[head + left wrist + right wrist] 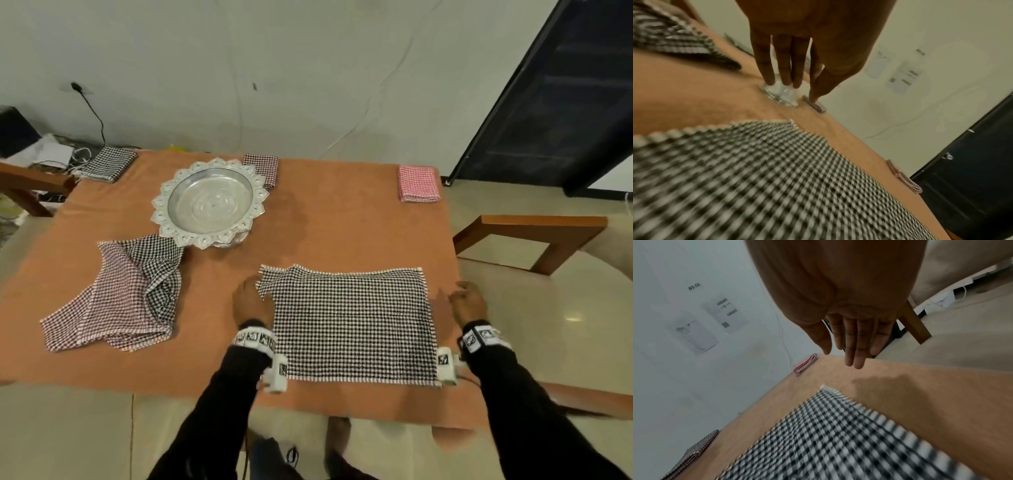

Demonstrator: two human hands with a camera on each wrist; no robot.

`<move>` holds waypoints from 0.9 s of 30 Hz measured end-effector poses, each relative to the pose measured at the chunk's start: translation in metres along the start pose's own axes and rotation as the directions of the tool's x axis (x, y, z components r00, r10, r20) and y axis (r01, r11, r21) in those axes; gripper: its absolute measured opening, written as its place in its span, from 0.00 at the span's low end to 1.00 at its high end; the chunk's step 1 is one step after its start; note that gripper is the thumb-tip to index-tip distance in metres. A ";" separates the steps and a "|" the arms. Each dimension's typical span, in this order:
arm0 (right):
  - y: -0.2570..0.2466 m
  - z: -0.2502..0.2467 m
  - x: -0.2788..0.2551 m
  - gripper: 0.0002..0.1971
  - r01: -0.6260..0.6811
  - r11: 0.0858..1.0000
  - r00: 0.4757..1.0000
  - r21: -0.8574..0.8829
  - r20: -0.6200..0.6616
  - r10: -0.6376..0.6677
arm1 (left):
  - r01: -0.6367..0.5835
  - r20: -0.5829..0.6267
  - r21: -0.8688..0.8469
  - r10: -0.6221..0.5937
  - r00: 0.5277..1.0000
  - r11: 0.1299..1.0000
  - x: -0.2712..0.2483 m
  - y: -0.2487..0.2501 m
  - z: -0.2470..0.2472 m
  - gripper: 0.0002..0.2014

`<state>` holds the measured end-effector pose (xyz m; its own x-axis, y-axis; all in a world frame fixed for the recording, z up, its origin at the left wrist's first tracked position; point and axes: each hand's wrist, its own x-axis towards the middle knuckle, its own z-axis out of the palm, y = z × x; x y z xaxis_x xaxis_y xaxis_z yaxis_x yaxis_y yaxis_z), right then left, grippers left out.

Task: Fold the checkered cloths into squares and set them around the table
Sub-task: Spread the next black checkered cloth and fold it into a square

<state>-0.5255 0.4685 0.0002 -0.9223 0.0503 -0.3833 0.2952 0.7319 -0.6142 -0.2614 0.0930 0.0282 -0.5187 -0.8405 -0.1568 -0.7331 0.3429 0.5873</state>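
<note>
A black-and-white checkered cloth (349,322) lies spread flat near the table's front edge, its far left corner slightly rumpled. My left hand (250,291) hovers at that corner beside the left edge, fingers (785,73) straight and holding nothing. My right hand (466,294) sits just past the cloth's right edge, its fingers (855,353) straight above the bare tabletop. The same cloth (756,178) (838,434) fills the lower part of both wrist views. Three folded cloths lie along the far edge: black-and-white (109,163), dark red (262,168), pink (418,183).
A heap of unfolded red and black checkered cloths (126,294) lies at the left. An ornate silver tray (209,200) stands behind it. The table wears an orange cover (342,233). Wooden benches (534,233) flank the table, and a dark door (565,102) stands at the right.
</note>
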 end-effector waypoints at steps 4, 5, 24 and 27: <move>0.053 0.012 -0.068 0.05 -0.034 0.993 0.999 -0.111 0.026 0.038 | 0.243 0.061 0.078 -0.248 0.967 0.967 -0.052 -0.066 0.019 0.18; 0.065 0.012 -0.083 0.05 -0.048 0.991 0.997 -0.121 0.047 0.054 | 0.308 0.063 0.108 -0.316 0.947 0.945 -0.062 -0.082 0.019 0.18; 0.125 0.006 -0.142 0.17 -0.310 0.927 0.950 0.210 0.033 0.310 | 0.588 0.396 -0.259 -0.471 0.788 0.766 -0.081 -0.144 0.003 0.09; 0.145 0.007 -0.154 0.18 -0.374 0.875 0.926 0.306 0.080 0.368 | 0.672 0.444 -0.372 -0.513 0.734 0.640 -0.088 -0.154 0.002 0.12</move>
<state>-0.3389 0.5625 -0.0350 -0.7255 0.2616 -0.6365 0.6801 0.4138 -0.6051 -0.1038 0.1156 -0.0499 -0.2001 -0.6066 -0.7694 -0.6539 -0.5021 0.5660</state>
